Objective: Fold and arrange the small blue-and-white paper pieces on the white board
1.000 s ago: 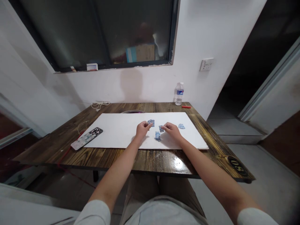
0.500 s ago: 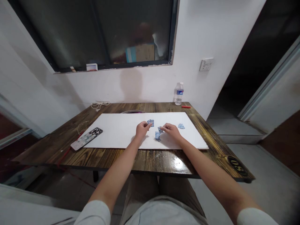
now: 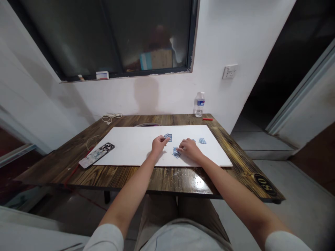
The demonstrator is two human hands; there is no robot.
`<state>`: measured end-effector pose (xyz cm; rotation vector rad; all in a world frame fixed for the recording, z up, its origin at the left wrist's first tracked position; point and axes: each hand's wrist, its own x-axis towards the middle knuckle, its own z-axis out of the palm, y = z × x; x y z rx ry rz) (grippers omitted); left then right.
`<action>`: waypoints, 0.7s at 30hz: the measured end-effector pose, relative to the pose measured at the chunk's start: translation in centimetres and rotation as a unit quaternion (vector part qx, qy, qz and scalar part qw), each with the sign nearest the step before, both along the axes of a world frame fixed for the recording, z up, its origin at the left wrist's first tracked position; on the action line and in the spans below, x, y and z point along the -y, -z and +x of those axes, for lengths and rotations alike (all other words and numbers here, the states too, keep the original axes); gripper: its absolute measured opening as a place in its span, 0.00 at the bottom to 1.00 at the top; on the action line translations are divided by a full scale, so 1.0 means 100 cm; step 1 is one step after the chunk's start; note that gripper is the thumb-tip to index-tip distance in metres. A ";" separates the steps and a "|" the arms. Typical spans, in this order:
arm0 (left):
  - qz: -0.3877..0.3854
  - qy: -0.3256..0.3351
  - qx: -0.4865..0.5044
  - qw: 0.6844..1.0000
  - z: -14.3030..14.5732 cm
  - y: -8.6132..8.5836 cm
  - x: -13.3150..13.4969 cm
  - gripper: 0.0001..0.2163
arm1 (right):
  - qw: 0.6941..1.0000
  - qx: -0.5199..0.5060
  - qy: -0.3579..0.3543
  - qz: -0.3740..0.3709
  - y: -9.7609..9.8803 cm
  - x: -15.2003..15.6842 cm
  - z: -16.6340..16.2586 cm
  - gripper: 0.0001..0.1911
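"Down goes your right hand [image 3: 190, 148], to the right edge of the pile [image 3: 176, 153] on the board [image 3: 133, 146]!"

"And the card you held above it half a second ago now looks laid on the pile: one more placed, I'd judge. Whether your right fingers still pinch it, I can't tell."

"Your left hand [image 3: 158, 143] hasn't budged, beyond the pile and to its left, holding the fan [image 3: 169, 137] in a narrow pinch."

"Past the pile to the right, you've a spread [image 3: 202, 141] lying flat."

"Containers?"

"Your bottle [image 3: 200, 104], farther beyond the pile, rightward: see-through, fill unclear. Box [image 3: 102, 75], far left beyond: contents hidden."
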<state>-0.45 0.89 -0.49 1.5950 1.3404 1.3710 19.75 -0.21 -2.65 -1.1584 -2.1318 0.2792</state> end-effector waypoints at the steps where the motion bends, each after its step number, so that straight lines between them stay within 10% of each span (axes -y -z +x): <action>1: -0.001 0.001 0.000 1.000 0.000 0.000 0.000 0.19 | 1.000 0.008 0.012 0.010 -0.002 0.001 0.001 0.13; 11: 0.001 0.005 -0.005 1.000 0.001 -0.001 0.001 0.20 | 0.995 0.062 -0.075 0.024 -0.004 0.011 0.000 0.23; 21: -0.004 0.010 -0.015 1.000 0.001 0.001 -0.001 0.19 | 0.988 0.105 0.078 0.076 0.005 0.008 -0.017 0.07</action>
